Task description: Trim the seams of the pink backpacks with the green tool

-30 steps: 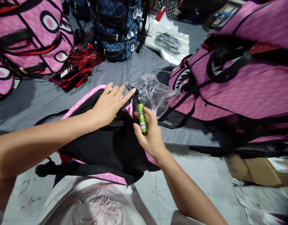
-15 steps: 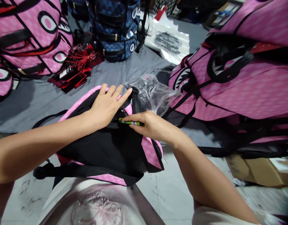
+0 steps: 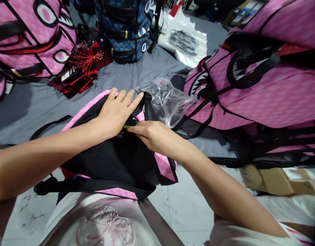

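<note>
A pink and black backpack [image 3: 116, 160] lies with its black back panel up at the near edge of a grey table. My left hand [image 3: 116, 111] rests flat on its upper part, fingers stretched out. My right hand [image 3: 149, 135] is closed around a green lighter [image 3: 126, 127]; only the green tip shows at the fingertips, pressed low against the backpack just under my left palm. A black strap [image 3: 147, 107] rises from the backpack's top beside both hands.
A crumpled clear plastic bag [image 3: 167, 100] lies just beyond the hands. Pink shark-face backpacks are stacked at the right [image 3: 262, 85] and far left [image 3: 31, 37]. A blue checkered backpack [image 3: 126, 30], red tags [image 3: 80, 71] and white printed bags [image 3: 185, 42] sit further back. Cardboard [image 3: 270, 179] lies on the floor.
My right hand turned the green lighter from upright to flat and pushed it left against the backpack, under my left palm. My left hand stayed on the backpack.
</note>
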Motion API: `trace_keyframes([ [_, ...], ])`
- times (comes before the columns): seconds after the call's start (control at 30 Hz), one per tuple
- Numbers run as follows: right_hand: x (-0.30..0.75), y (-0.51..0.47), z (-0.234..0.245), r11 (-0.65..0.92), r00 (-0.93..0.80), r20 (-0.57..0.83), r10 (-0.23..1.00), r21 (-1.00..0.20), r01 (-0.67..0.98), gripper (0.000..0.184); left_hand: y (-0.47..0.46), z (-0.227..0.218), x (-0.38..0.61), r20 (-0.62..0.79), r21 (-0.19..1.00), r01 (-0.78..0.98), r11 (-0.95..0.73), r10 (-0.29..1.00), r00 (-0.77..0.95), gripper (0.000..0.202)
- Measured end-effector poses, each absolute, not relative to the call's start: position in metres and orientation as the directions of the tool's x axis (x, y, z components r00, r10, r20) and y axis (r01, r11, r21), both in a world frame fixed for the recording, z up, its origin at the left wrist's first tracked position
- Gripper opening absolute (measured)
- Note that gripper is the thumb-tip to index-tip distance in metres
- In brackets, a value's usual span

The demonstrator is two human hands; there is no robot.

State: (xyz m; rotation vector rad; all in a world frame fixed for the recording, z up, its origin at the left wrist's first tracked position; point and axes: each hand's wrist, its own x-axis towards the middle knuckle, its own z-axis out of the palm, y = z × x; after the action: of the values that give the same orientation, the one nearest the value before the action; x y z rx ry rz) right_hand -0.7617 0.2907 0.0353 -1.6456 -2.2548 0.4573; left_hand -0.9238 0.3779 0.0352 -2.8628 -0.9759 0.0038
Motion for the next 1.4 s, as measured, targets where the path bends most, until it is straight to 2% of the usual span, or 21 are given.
trace_keyframes([
  [0.1,-0.767,0.291,0.053,0.398,-0.462,-0.224,0.858,-0.279,0.874,0.04,0.377,0.037,-0.923,0.007,-0.141,0.597,-0.79,0.602,0.799,0.077],
  [0.17,-0.771,0.292,0.061,0.406,-0.456,-0.288,0.842,-0.217,0.888,0.044,0.377,0.037,-0.923,0.009,-0.141,0.607,-0.782,0.612,0.791,0.076],
  [0.4,-0.775,0.292,0.062,0.406,-0.438,-0.304,0.846,-0.164,0.899,0.043,0.378,0.034,-0.924,0.033,-0.122,0.611,-0.782,0.612,0.79,0.078],
  [0.7,-0.774,0.29,0.057,0.418,-0.451,-0.255,0.856,-0.173,0.892,0.042,0.38,0.035,-0.922,-0.014,-0.206,0.586,-0.784,0.601,0.799,0.081],
  [1.07,-0.777,0.285,0.058,0.383,-0.406,-0.258,0.877,-0.136,0.914,0.043,0.379,0.04,-0.925,-0.01,-0.293,0.542,-0.788,0.57,0.822,0.069],
  [1.4,-0.78,0.277,0.057,0.35,-0.371,-0.258,0.892,-0.122,0.929,0.047,0.379,0.038,-0.927,-0.007,-0.273,0.563,-0.78,0.587,0.809,0.078],
])
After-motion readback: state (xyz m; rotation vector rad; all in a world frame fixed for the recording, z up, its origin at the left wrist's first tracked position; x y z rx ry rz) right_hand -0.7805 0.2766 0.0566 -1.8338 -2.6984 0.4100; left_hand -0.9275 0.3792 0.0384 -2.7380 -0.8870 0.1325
